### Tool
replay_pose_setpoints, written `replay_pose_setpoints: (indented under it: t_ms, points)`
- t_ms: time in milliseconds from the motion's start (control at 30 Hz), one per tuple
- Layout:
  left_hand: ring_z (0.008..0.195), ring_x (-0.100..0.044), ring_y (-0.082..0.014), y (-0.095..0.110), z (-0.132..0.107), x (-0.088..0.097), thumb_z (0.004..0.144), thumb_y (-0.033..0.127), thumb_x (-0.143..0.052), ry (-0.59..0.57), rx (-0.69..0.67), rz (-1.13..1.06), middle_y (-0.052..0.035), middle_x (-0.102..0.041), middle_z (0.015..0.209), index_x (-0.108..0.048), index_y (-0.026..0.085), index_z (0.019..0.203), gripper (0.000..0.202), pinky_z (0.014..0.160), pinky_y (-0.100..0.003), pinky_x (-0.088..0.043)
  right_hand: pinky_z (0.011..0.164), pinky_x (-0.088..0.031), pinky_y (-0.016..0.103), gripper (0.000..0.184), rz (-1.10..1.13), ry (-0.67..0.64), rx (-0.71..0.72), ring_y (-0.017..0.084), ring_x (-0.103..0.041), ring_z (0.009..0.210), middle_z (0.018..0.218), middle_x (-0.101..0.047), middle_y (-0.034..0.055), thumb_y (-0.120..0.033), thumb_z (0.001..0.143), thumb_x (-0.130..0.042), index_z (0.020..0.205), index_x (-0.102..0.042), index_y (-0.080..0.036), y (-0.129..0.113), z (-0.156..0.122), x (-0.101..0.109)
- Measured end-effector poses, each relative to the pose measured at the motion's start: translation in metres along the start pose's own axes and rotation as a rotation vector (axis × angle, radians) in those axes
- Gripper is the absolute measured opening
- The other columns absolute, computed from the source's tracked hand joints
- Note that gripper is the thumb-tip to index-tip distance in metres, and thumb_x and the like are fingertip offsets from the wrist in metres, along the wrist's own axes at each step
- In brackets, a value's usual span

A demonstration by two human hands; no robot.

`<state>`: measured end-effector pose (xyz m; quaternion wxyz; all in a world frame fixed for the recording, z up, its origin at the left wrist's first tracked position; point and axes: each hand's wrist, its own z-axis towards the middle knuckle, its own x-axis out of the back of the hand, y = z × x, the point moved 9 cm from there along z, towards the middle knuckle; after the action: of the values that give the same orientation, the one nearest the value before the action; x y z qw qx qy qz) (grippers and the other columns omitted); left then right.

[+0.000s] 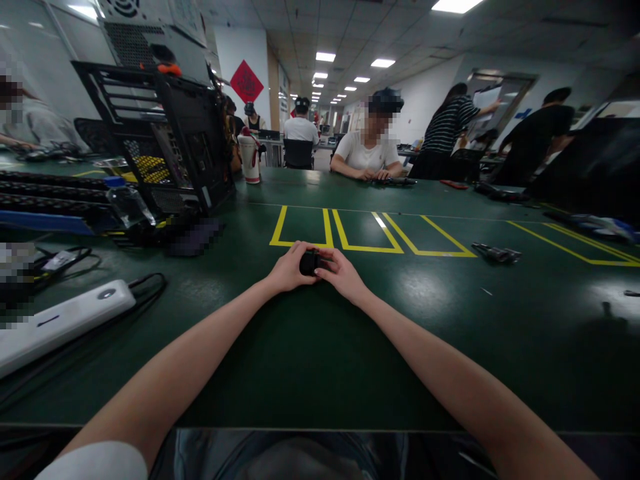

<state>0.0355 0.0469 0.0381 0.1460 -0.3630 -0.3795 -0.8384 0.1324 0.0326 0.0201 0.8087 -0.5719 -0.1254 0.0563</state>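
Both of my hands meet around a small black object [309,263] at the middle of the green table [320,347]. Its shape looks rounded and blocky; the fingers cover much of it, so its kind does not show. My left hand [291,268] wraps it from the left, thumb below and fingers over the top. From the right, my right hand [342,273] pinches its side with the thumb and fingertips. Just beyond the hands lies a yellow tape outline [303,243] on the tabletop.
A white power strip [75,320] with a black cable lies at left. Behind it stand a clear bottle [127,200] and a black computer case [185,147]. Metal parts [496,253] lie to the right. Across the table sits a person [370,147]; a white cup [250,157] stands farther left.
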Motion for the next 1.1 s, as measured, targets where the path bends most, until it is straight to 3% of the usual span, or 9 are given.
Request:
replay_pose_setpoints:
  t_ms: [200, 433, 700, 933, 1100]
  points:
    - [0.098, -0.049, -0.0212, -0.0036, 0.0014, -0.0013, 0.058, 0.03, -0.068, 0.004, 0.003, -0.015, -0.0031, -0.045, 0.108, -0.039, 0.024, 0.109, 0.058, 0.081, -0.037, -0.043, 0.096, -0.039, 0.038, 0.036, 0.095, -0.011, -0.007, 0.017, -0.05, 0.107, 0.105, -0.05, 0.0017, -0.011, 0.062, -0.063, 0.093, -0.046, -0.02, 0.0009, 0.001, -0.0024]
    - [0.096, -0.05, -0.021, -0.0063, 0.0022, -0.001, 0.057, 0.035, -0.07, -0.001, 0.001, -0.025, -0.0025, -0.046, 0.105, -0.04, 0.024, 0.107, 0.06, 0.081, -0.036, -0.043, 0.09, -0.043, 0.039, 0.025, 0.094, 0.01, -0.046, 0.016, -0.056, 0.095, 0.102, -0.053, 0.0015, -0.02, 0.069, -0.059, 0.091, -0.047, -0.021, 0.0059, 0.0017, 0.0012]
    - [0.095, -0.05, -0.0208, -0.0054, 0.002, -0.0003, 0.06, 0.035, -0.068, -0.011, 0.006, -0.041, -0.0033, -0.046, 0.107, -0.039, 0.024, 0.108, 0.057, 0.08, -0.037, -0.044, 0.097, -0.037, 0.04, 0.036, -0.002, -0.031, -0.016, 0.019, -0.045, 0.114, 0.114, -0.049, 0.0039, -0.012, 0.069, -0.057, 0.102, -0.046, -0.021, -0.0001, 0.0002, -0.0032]
    - [0.096, -0.05, -0.0213, -0.0081, 0.0026, -0.0018, 0.057, 0.035, -0.07, -0.02, 0.018, -0.043, -0.0033, -0.046, 0.107, -0.04, 0.024, 0.107, 0.059, 0.08, -0.037, -0.043, 0.09, -0.043, 0.04, 0.028, 0.041, -0.013, -0.069, 0.017, -0.053, 0.102, 0.107, -0.048, 0.0024, -0.018, 0.069, -0.059, 0.093, -0.045, -0.021, 0.0021, -0.0002, -0.0015]
    - [0.095, -0.05, -0.0208, -0.0064, 0.0027, -0.0012, 0.058, 0.035, -0.069, -0.003, 0.001, -0.047, -0.0031, -0.047, 0.105, -0.04, 0.024, 0.108, 0.059, 0.081, -0.037, -0.043, 0.088, -0.044, 0.039, 0.029, 0.021, 0.003, -0.015, 0.017, -0.054, 0.099, 0.105, -0.049, 0.0015, -0.016, 0.069, -0.058, 0.095, -0.046, -0.022, 0.0004, 0.0008, -0.0004]
